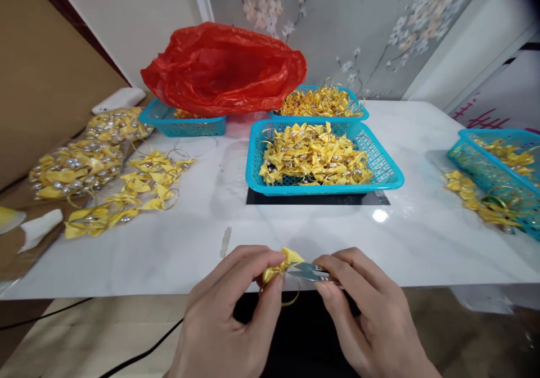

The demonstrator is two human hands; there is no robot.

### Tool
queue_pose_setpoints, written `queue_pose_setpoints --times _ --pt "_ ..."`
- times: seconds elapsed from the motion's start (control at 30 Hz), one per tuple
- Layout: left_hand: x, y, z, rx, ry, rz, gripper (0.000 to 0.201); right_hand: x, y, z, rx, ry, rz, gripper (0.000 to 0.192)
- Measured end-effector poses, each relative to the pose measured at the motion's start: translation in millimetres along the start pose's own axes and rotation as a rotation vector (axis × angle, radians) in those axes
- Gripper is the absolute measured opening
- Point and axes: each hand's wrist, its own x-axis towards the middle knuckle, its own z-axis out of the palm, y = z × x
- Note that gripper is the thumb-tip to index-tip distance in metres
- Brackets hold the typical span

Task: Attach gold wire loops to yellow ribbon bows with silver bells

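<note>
Near the table's front edge, my left hand [236, 305] pinches a small yellow ribbon bow [290, 257] between thumb and fingertips. A thin gold loop [292, 298] hangs below it. My right hand [365, 305] is closed on a pair of thread snips [310, 271], whose pointed metal blades reach left and meet the bow beside my left fingertips. The snips' handle is mostly hidden inside my right fingers. Whether the blades touch the ribbon or a thread on it, I cannot tell.
A blue basket [324, 189] full of yellow bows stands ahead, with another [360, 111] behind. A red plastic bag [223, 68] lies over a third basket [189, 127]. Loose bows [156, 181] and a bagged pile [76, 167] lie left; another basket [495, 170] is right.
</note>
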Motion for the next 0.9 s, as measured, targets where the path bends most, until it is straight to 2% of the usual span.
queue_pose_setpoints --times 0.3,0.9 --pt "1.6 2.1 -0.4 -0.080 -0.057 -0.052 0.027 0.6 0.4 2.2 0.006 -0.017 0.010 0.018" --pt "2.7 5.6 -2.7 -0.101 -0.046 -0.057 0.023 2.0 -0.3 4.2 0.121 -0.034 0.085 0.016"
